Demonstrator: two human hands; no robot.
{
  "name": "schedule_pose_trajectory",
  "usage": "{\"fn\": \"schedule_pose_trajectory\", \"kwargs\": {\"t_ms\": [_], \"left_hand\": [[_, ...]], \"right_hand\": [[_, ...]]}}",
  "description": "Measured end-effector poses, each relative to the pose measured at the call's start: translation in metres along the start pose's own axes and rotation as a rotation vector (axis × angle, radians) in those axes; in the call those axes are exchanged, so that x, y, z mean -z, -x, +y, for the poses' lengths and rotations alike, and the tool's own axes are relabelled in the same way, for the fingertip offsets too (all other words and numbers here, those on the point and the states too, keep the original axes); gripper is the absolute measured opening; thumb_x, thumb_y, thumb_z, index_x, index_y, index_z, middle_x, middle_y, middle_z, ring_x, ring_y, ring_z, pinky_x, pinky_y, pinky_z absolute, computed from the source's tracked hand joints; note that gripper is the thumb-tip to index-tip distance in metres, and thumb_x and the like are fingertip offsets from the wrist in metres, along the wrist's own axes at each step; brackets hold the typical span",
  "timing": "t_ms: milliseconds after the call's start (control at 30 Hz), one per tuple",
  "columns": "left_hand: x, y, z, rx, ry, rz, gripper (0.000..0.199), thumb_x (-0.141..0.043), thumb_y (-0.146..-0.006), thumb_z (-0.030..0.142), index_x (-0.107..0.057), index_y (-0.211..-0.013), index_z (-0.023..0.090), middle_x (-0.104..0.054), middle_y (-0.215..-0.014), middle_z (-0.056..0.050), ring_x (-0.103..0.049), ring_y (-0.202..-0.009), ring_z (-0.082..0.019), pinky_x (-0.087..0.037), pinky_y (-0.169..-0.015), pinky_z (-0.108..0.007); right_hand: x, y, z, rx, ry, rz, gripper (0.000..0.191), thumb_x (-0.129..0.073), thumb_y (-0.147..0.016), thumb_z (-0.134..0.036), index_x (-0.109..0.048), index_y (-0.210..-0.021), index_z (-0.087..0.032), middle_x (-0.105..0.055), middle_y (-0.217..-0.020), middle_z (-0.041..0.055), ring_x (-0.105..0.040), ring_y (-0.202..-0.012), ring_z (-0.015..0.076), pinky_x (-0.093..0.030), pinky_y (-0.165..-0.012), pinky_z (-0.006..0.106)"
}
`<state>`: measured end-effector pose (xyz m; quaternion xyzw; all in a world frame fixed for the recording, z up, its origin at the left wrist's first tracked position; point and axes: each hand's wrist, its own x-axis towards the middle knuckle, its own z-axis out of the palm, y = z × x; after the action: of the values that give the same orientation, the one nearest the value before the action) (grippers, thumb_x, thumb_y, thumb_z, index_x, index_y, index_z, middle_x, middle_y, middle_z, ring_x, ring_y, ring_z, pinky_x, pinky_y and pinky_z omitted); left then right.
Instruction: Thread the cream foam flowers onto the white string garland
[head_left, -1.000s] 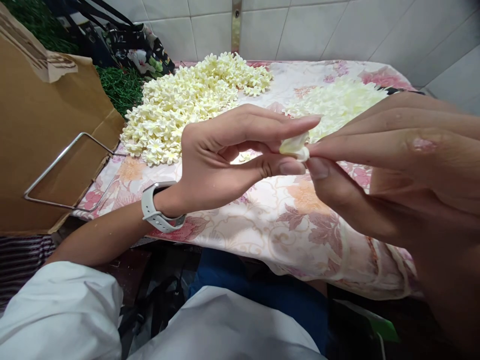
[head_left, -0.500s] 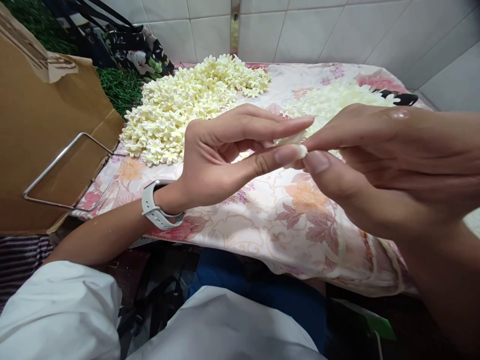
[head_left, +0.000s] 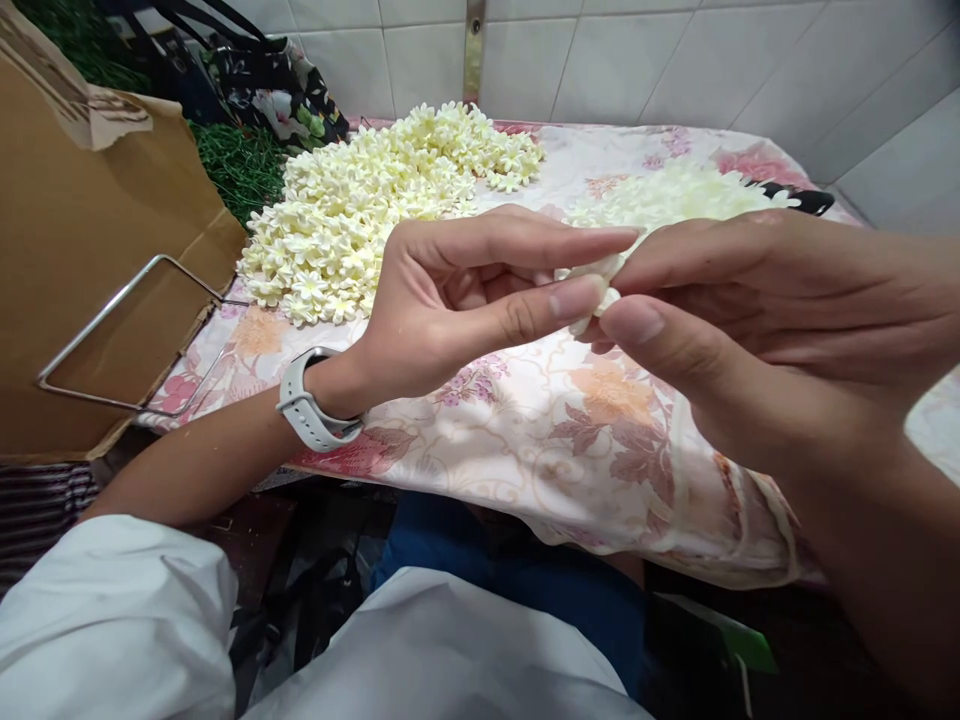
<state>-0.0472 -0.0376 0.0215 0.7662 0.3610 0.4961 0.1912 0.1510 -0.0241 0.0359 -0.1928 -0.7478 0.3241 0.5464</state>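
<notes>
Head camera view showed the left hand (head_left: pixel 450 300) pinching a small, soft, creamy-white petal piece (head_left: pixel 606 298) between thumb and fingers. The right hand (head_left: pixel 780 320) met it from three o'clock, its thumb and index fingertips close together at the piece's edge; whether they gripped it could not be told. Both hands were raised over a pink-and-white floral cloth (head_left: pixel 480 450). Taken from the piece, a large heap of pale-yellow, star-shaped flowers (head_left: pixel 375 210) lay at ten o'clock, and a looser heap of whiter flowers (head_left: pixel 675 195) lay between one and two o'clock, near a small black object (head_left: pixel 814 202). Farther out at nine o'clock stood a brown cardboard box (head_left: pixel 97 220) with a bent metal wire frame (head_left: pixel 97 325) against it. Green, stringy strands (head_left: pixel 236 165) lay just beside the yellow heap, below a black floral-print bag (head_left: pixel 277 100).
</notes>
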Motion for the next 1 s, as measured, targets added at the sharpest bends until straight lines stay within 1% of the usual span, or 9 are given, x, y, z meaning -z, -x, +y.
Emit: {"fn": "schedule_pose_trajectory", "kwargs": {"t_ms": [67,100,200,333,467,567,733,900,1000], "left_hand": [[0.001,0.001,0.005,0.010,-0.040,0.001,0.069,-0.045,-0.096,0.081,-0.081,-0.126,0.030,-0.081,-0.107,0.009,-0.085,-0.108,-0.027,-0.072,-0.081,-0.032],[0.001,0.001,0.006,0.010,-0.049,0.003,0.070,-0.044,-0.096,0.082,-0.081,-0.126,0.030,-0.081,-0.107,0.009,-0.085,-0.107,-0.026,-0.072,-0.081,-0.032],[0.002,0.001,0.006,0.005,-0.058,-0.002,0.068,-0.045,-0.095,0.080,-0.080,-0.126,0.030,-0.081,-0.106,0.010,-0.085,-0.106,-0.024,-0.072,-0.081,-0.029],[0.002,0.001,0.008,0.000,-0.074,0.008,0.064,-0.048,-0.095,0.078,-0.080,-0.126,0.031,-0.081,-0.106,0.012,-0.084,-0.108,-0.022,-0.069,-0.079,-0.023],[0.002,0.002,0.010,-0.019,-0.092,0.031,0.065,-0.052,-0.093,0.078,-0.080,-0.126,0.029,-0.082,-0.106,0.011,-0.085,-0.104,-0.022,-0.069,-0.077,-0.022],[0.003,0.001,0.009,-0.026,-0.061,0.023,0.061,-0.057,-0.092,0.076,-0.080,-0.123,0.029,-0.082,-0.105,0.013,-0.086,-0.101,-0.019,-0.069,-0.078,-0.021],[0.003,-0.003,0.005,-0.016,0.080,-0.002,0.053,-0.065,-0.091,0.073,-0.081,-0.116,0.029,-0.083,-0.102,0.013,-0.087,-0.097,-0.016,-0.070,-0.075,-0.022],[0.001,-0.007,-0.001,0.111,0.276,-0.025,0.058,-0.078,-0.083,0.078,-0.084,-0.105,0.025,-0.086,-0.104,0.007,-0.088,-0.100,-0.023,-0.075,-0.081,-0.032],[0.000,-0.008,-0.006,0.107,0.364,-0.004,0.047,-0.088,-0.082,0.068,-0.086,-0.102,0.026,-0.087,-0.104,0.004,-0.087,-0.096,-0.022,-0.075,-0.077,-0.031]], "right_hand": [[0.003,0.003,0.004,0.084,0.006,0.016,0.027,-0.099,-0.077,-0.024,-0.089,-0.100,-0.032,-0.081,-0.082,0.0030,-0.071,-0.065,0.0245,-0.061,-0.052,0.043],[0.004,0.003,0.006,0.120,0.003,0.021,0.024,-0.095,-0.078,-0.017,-0.090,-0.097,-0.031,-0.079,-0.077,0.0021,-0.069,-0.062,0.0227,-0.058,-0.051,0.042],[0.005,0.003,0.010,0.168,-0.024,0.023,0.026,-0.090,-0.079,-0.009,-0.091,-0.096,-0.029,-0.077,-0.073,0.0006,-0.067,-0.059,0.0205,-0.056,-0.050,0.041],[0.004,0.005,0.007,0.138,-0.031,0.012,0.024,-0.094,-0.080,-0.012,-0.091,-0.097,-0.029,-0.078,-0.076,-0.0011,-0.067,-0.062,0.0185,-0.055,-0.053,0.040],[0.005,0.009,0.001,0.018,-0.008,0.046,0.016,-0.096,-0.085,-0.016,-0.089,-0.092,-0.029,-0.078,-0.080,-0.0053,-0.066,-0.071,0.0136,-0.051,-0.063,0.037],[0.006,0.010,-0.001,-0.002,-0.001,0.048,0.013,-0.095,-0.087,-0.019,-0.088,-0.089,-0.029,-0.078,-0.080,-0.0058,-0.066,-0.072,0.0139,-0.051,-0.066,0.037],[0.008,0.007,0.004,0.020,-0.014,-0.005,0.010,-0.093,-0.090,-0.020,-0.085,-0.088,-0.026,-0.078,-0.079,-0.0025,-0.068,-0.071,0.0144,-0.053,-0.066,0.037],[0.010,0.003,0.014,0.047,-0.054,-0.050,0.010,-0.094,-0.090,-0.029,-0.084,-0.090,-0.026,-0.079,-0.081,-0.0002,-0.073,-0.073,0.0175,-0.059,-0.065,0.035],[0.011,0.001,0.019,0.050,-0.077,-0.070,0.013,-0.096,-0.089,-0.032,-0.084,-0.089,-0.026,-0.079,-0.081,-0.0001,-0.072,-0.072,0.0172,-0.059,-0.064,0.035]]}}
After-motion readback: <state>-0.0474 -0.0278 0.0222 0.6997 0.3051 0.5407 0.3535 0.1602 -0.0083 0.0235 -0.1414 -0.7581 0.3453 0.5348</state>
